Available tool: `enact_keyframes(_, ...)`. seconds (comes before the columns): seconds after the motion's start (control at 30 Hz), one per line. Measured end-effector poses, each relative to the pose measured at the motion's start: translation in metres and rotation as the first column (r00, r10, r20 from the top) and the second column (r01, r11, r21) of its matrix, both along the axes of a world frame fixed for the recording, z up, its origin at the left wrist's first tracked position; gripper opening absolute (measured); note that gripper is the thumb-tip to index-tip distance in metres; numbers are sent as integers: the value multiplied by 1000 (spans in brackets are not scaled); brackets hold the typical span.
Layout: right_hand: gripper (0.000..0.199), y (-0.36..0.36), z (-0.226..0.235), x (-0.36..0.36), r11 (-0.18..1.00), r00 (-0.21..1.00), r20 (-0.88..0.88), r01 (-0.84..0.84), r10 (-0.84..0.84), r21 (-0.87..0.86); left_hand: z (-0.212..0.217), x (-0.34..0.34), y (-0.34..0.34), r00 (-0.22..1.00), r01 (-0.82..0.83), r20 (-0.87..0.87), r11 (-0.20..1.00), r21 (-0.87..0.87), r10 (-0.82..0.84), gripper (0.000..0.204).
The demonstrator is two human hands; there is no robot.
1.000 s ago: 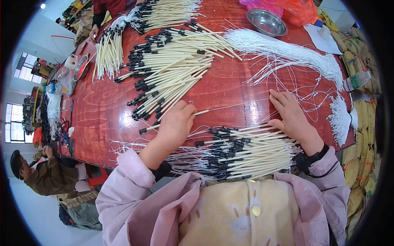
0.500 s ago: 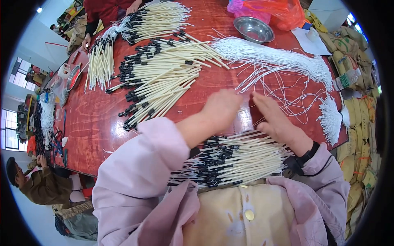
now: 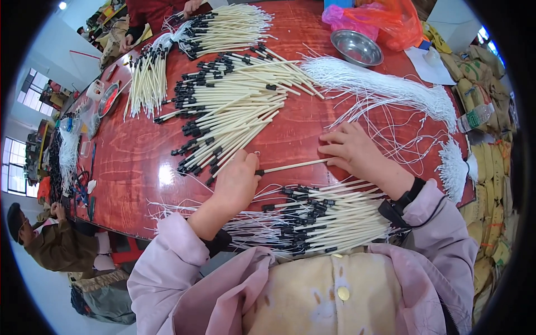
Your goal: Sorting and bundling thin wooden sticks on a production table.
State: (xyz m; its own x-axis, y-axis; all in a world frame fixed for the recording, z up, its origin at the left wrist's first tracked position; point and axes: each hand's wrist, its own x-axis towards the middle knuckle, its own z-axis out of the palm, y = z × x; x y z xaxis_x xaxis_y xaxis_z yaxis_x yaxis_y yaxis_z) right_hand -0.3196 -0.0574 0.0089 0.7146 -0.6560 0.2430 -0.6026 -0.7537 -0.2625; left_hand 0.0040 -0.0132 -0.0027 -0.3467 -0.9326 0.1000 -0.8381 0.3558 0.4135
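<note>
A thin cream stick (image 3: 296, 165) with a black end piece spans the gap between my hands above the red table. My left hand (image 3: 235, 181) is closed around its black end, with the fingertips partly hidden. At the other end, my right hand (image 3: 357, 152) has the tip of the stick at its thumb and fingers. Just below lies a pile of similar sticks (image 3: 346, 218) with black ends and white strings trailing left. Beyond my left hand, a larger heap of sticks (image 3: 240, 103) is fanned out.
White cords (image 3: 379, 84) lie in a long bundle at the far right, loose strands beside my right hand. Behind them stand a metal bowl (image 3: 357, 47) and pink and orange plastic bags (image 3: 391, 22). Another person (image 3: 56, 240) sits at the left; a co-worker's hands show at the far edge.
My hands were close together, the left one blurred. Now the left has moved left and nearer, and a single stick shows stretched between both hands.
</note>
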Motion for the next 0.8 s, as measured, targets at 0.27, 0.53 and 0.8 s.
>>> enact_keyframes(0.27,18,-2,2,-3,997,997,18,-68,68,-40,21,-9,-6,919,43,-389,963,265,66,25)
enact_keyframes(0.53,12,27,91,-28,996,989,147,7,6,-87,60,75,11,943,-204,-259,978,37,207,4)
enact_keyframes(0.8,16,107,111,-62,963,986,143,-115,82,245,54,229,107,897,-361,242,929,-87,371,16)
